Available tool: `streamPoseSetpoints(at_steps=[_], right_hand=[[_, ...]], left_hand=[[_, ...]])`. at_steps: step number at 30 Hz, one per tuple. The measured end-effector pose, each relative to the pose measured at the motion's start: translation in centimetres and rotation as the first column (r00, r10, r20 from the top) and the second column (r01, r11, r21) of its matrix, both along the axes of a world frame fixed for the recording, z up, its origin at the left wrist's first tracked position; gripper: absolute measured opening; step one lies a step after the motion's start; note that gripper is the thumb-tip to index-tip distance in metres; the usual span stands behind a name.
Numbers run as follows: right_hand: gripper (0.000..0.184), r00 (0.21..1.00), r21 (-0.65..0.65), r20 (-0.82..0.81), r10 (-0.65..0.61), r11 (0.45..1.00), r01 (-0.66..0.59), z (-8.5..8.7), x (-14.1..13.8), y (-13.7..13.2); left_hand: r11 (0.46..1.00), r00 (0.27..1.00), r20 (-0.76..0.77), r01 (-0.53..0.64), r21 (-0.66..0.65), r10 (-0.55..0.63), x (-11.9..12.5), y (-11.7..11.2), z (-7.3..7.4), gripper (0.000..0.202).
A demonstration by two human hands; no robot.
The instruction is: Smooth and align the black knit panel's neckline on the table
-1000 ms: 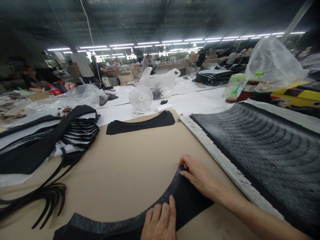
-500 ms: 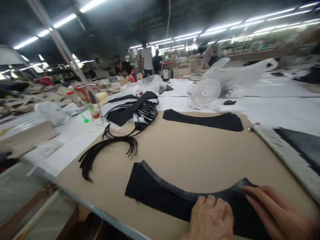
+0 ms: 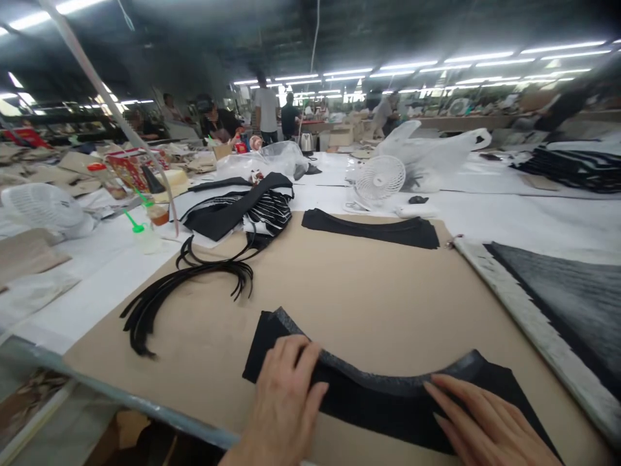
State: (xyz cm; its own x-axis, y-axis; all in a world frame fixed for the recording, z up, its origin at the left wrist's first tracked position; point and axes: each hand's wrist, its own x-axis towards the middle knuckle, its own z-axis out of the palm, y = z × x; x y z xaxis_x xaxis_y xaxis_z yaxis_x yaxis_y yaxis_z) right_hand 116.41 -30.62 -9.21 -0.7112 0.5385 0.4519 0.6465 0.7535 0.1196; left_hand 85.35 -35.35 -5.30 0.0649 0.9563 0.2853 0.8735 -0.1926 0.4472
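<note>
A curved black fabric piece (image 3: 373,408) lies on the brown board (image 3: 369,304), with a greyish strip along its concave upper edge. My left hand (image 3: 286,395) rests on the left part of the fabric, thumb apart from the bent fingers, fingertips near the strip. Over on the right part lies my right hand (image 3: 485,421), fingers stretched out and tips touching the strip's lower edge. Neither hand grips anything that I can see. Farther back on the board lie similar curved black pieces (image 3: 371,230). A bundle of thin black strips (image 3: 160,294) curls at the left.
Black and striped cloth (image 3: 237,213) is piled at the board's back left. A white fan (image 3: 381,180) and a plastic bag (image 3: 431,155) stand behind. Grey-black sheets (image 3: 563,304) lie at the right. Green-tipped bottles (image 3: 143,236) stand at left; people work in the background.
My left hand has moved left along the black fabric, from its middle to its left part, and its fingers have spread. My right hand has shifted left a little. The view has turned slightly right.
</note>
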Motion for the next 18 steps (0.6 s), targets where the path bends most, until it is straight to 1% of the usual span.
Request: streamPoseSetpoints(at_steps=[1, 2, 4, 5, 7, 9, 11, 13, 14, 15, 18], right_hand=[[0.037, 0.999, -0.032, -0.034, -0.011, 0.999, 0.01, 1.0, -1.2, -0.4], [0.035, 0.999, -0.073, -0.052, -0.001, 0.997, -0.003, 1.9, -2.6, -0.7], [0.034, 0.994, -0.147, -0.087, 0.066, 0.986, -0.078, 3.3, -5.4, -1.0], [0.035, 0.991, -0.186, -0.096, 0.094, 0.976, -0.11, 3.7, -6.6, -1.1], [0.037, 0.985, -0.233, -0.119, 0.121, 0.961, -0.147, 3.8, -8.3, -1.0], [0.038, 0.981, -0.256, -0.137, 0.134, 0.952, -0.166, 3.3, -8.8, -0.9], [0.038, 0.977, -0.263, -0.143, 0.157, 0.946, -0.191, 2.7, -8.7, -0.7], [0.039, 0.977, -0.262, -0.135, 0.165, 0.945, -0.196, 2.2, -8.3, -0.6], [0.04, 0.978, -0.252, -0.132, 0.164, 0.948, -0.193, 2.1, -8.1, -0.6], [0.041, 0.979, -0.24, -0.128, 0.158, 0.953, -0.186, 2.0, -8.0, -0.6], [0.042, 0.985, -0.215, -0.096, 0.147, 0.963, -0.164, 2.0, -7.9, -0.8]], left_hand=[[0.996, 0.999, 0.001, -0.037, -0.085, 0.037, -0.9, 0.2, 0.3, 0.039], [0.986, 0.999, 0.0, -0.048, -0.159, 0.049, -1.5, 0.5, 0.5, 0.033], [0.964, 1.0, -0.011, -0.028, -0.264, 0.026, -1.9, 1.1, 0.7, 0.019], [0.956, 1.0, -0.016, -0.013, -0.294, 0.009, -1.9, 1.4, 0.8, 0.017], [0.946, 1.0, -0.005, 0.002, -0.325, -0.004, -1.9, 1.9, 1.0, 0.018], [0.92, 0.998, 0.064, 0.038, -0.39, -0.014, -2.3, 2.2, 1.6, 0.014], [0.855, 0.982, 0.185, 0.131, -0.501, -0.041, -3.1, 2.7, 2.4, 0.008], [0.793, 0.954, 0.295, 0.226, -0.565, -0.062, -3.9, 3.4, 3.1, 0.013], [0.782, 0.944, 0.323, 0.248, -0.571, -0.064, -4.2, 3.8, 3.3, 0.015], [0.782, 0.943, 0.327, 0.25, -0.57, -0.063, -4.5, 4.2, 3.4, 0.016], [0.793, 0.971, 0.236, 0.179, -0.582, -0.046, -4.6, 5.1, 3.1, 0.01]])
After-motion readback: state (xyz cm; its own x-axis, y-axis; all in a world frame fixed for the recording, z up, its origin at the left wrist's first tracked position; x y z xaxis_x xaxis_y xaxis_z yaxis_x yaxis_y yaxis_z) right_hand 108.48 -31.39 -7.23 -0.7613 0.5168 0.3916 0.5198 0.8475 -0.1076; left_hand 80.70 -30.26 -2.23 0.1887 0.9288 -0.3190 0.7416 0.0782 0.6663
